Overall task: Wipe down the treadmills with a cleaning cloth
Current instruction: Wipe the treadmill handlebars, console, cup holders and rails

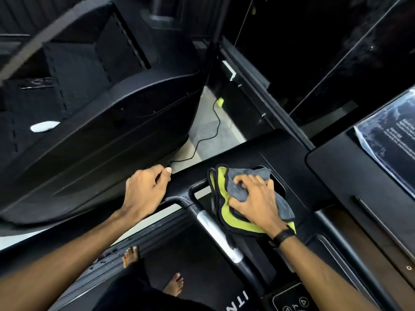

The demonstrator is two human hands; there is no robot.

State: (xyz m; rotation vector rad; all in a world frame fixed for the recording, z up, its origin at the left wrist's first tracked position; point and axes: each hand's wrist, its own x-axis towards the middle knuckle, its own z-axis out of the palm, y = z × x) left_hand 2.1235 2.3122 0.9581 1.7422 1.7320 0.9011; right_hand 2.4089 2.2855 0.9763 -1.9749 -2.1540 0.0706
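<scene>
Cloth point(226, 198), grey on one face and yellow-green on the other with dark edging, bunched under the right hand point(253, 198), fingers curled into the grey folds and closed on them, palm pressing down. Lying across the black console point(296, 158) of the treadmill, partly over a recessed tray point(279, 186) at its left end, yellow edge spilling toward the near side. Dark band point(283, 235) around the right wrist.

Left hand point(146, 189) resting on the console's left corner, holding nothing, fingers loosely curled over the edge, thumb tip at the rim, well apart from the cloth. Between the two hands, a black handlebar stem point(179, 198) branching into a silver grip point(215, 234) that runs toward the wearer.

Further out: glossy display screen point(390, 140) at right, showing pale text too small to read. Button panel point(292, 299) at the bottom edge. Two bare feet point(175, 286) below on the dark belt. Beyond the console, a strip of pale floor point(208, 129) with a thin black cable point(202, 140) trailing across it toward a small yellow-green object point(220, 102), too blurred to identify. Large black neighbouring machine point(101, 108) filling the left side, with a white patch point(45, 126) on its surface.
</scene>
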